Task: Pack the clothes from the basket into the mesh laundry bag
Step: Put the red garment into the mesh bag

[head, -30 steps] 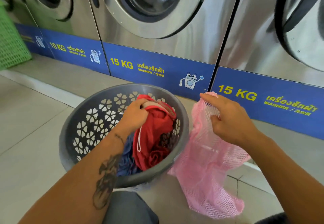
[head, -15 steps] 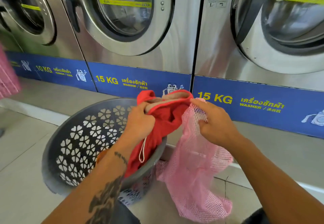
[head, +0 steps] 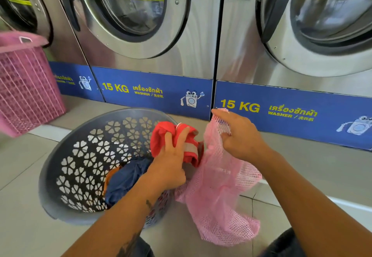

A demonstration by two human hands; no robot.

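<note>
Grip first: left hand (head: 171,164) clutches bunched red garment (head: 173,138) above round grey perforated plastic basket (head: 80,162), right hand (head: 239,136) pinches limp pink mesh laundry bag (head: 219,192), whose slack mouth could collapse and reject it.

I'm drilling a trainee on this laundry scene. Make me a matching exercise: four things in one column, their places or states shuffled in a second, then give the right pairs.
Things
1. red garment
2. mesh laundry bag
3. navy garment
4. pink basket

Places or states
A. lying inside the grey basket
B. standing at the far left by the washers
C. gripped by the left hand at the bag's mouth
D. held up at its top edge by the right hand

Pairs: 1-C, 2-D, 3-A, 4-B
</note>
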